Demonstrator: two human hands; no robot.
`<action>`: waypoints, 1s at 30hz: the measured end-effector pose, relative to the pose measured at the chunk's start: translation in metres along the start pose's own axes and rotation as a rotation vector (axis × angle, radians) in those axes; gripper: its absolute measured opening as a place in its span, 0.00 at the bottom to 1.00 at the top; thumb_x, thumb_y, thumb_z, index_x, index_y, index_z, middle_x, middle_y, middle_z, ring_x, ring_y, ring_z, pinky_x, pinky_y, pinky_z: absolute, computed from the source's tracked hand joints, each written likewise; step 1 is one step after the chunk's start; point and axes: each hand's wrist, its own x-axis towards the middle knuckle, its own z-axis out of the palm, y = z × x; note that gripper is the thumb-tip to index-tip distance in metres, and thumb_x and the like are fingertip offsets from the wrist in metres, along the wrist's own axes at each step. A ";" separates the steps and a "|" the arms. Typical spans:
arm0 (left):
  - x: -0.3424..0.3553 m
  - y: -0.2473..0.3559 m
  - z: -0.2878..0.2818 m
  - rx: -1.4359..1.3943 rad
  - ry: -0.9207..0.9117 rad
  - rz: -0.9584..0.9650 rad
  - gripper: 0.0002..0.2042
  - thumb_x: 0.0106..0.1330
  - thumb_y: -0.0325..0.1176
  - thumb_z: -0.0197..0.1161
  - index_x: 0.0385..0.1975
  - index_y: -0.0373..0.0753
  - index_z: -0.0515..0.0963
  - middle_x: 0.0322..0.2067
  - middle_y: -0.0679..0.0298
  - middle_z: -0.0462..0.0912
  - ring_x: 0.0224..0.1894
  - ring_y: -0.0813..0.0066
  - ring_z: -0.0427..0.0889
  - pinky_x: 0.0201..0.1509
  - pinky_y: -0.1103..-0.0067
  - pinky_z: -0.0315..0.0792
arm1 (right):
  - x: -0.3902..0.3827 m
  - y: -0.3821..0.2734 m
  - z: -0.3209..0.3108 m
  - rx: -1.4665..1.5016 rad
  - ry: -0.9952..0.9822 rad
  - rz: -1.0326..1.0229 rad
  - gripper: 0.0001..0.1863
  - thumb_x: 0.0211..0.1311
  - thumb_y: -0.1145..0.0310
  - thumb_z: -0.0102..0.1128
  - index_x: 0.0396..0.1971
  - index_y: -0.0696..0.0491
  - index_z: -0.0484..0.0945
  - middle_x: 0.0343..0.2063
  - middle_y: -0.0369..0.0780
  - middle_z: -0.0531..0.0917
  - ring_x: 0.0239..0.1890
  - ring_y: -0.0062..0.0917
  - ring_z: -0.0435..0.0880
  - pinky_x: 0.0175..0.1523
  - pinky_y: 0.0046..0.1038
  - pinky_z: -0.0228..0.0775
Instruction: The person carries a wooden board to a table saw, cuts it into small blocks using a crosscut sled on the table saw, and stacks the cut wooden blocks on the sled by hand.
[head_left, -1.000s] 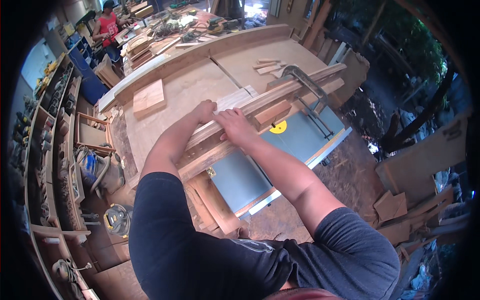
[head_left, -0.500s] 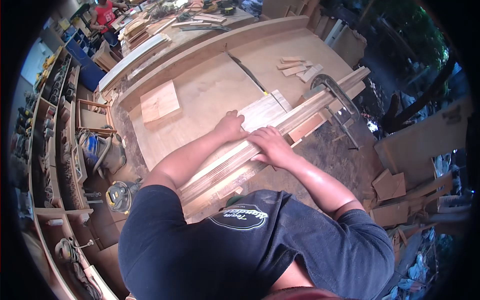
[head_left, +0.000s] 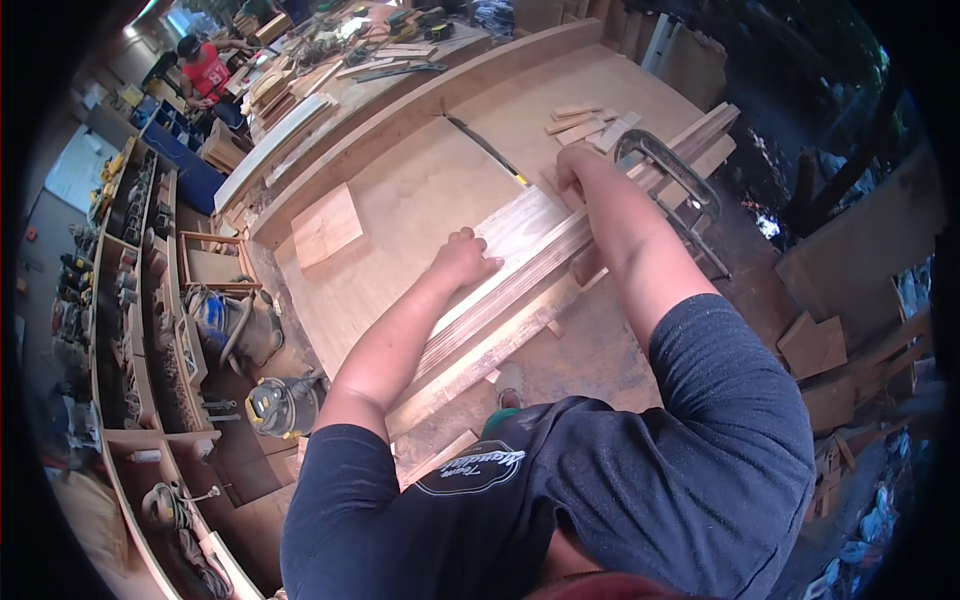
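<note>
A pale wooden board [head_left: 525, 218] lies on the workbench, against a long layered wooden strip [head_left: 510, 285]. My left hand [head_left: 463, 260] has its fingers curled at the board's left end and holds it there. My right hand [head_left: 577, 172] is bent down at the board's right end, close to a metal C-clamp [head_left: 672, 168] standing over the strip. Its fingers are closed and partly hidden; what they hold I cannot make out. Just beyond the board lies a long thin dark tool [head_left: 485, 148] with a yellow end.
A square wooden block [head_left: 328, 228] sits on the bench at left, several small offcuts [head_left: 592, 126] at far right. A raised wooden edge [head_left: 420, 110] runs along the back. Shelves [head_left: 150, 330] and a shop vacuum [head_left: 282, 405] stand left. Another person [head_left: 207, 75] works far left.
My right hand has left the layered strip and moved away from me and rightward to the board's right end. My left hand stays at the board's left end. The view has shifted slightly.
</note>
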 end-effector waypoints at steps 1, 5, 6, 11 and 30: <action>0.009 0.004 -0.002 0.019 -0.005 0.031 0.24 0.62 0.53 0.63 0.48 0.38 0.82 0.55 0.46 0.73 0.61 0.50 0.69 0.64 0.66 0.67 | 0.004 0.021 -0.015 0.075 0.112 0.055 0.19 0.49 0.58 0.75 0.36 0.56 0.87 0.45 0.46 0.85 0.46 0.39 0.85 0.49 0.40 0.76; -0.025 0.000 -0.003 -0.331 -0.091 0.012 0.29 0.62 0.53 0.62 0.55 0.36 0.76 0.55 0.42 0.75 0.60 0.50 0.73 0.65 0.66 0.67 | -0.058 0.026 -0.060 0.064 0.821 -0.150 0.20 0.53 0.52 0.70 0.36 0.55 0.84 0.36 0.45 0.86 0.43 0.43 0.85 0.47 0.37 0.77; -0.045 0.014 -0.012 -0.502 -0.012 -0.028 0.31 0.61 0.52 0.63 0.57 0.35 0.74 0.55 0.41 0.75 0.60 0.50 0.74 0.65 0.66 0.67 | -0.089 0.025 -0.059 0.129 0.982 -0.253 0.20 0.56 0.52 0.68 0.35 0.55 0.83 0.33 0.45 0.86 0.40 0.43 0.85 0.45 0.37 0.77; -0.095 0.093 -0.031 -0.186 0.042 -0.134 0.40 0.53 0.53 0.70 0.62 0.35 0.67 0.50 0.43 0.80 0.54 0.51 0.80 0.60 0.66 0.71 | -0.260 0.086 0.101 0.690 0.562 -0.755 0.20 0.65 0.54 0.60 0.26 0.58 0.80 0.18 0.38 0.82 0.24 0.24 0.81 0.33 0.27 0.72; -0.105 0.073 -0.009 -0.183 0.164 -0.106 0.28 0.54 0.42 0.72 0.53 0.35 0.73 0.38 0.49 0.85 0.43 0.56 0.85 0.50 0.68 0.76 | -0.057 0.063 0.536 1.911 -0.203 0.053 0.31 0.68 0.64 0.55 0.70 0.49 0.59 0.65 0.38 0.67 0.66 0.33 0.64 0.64 0.51 0.63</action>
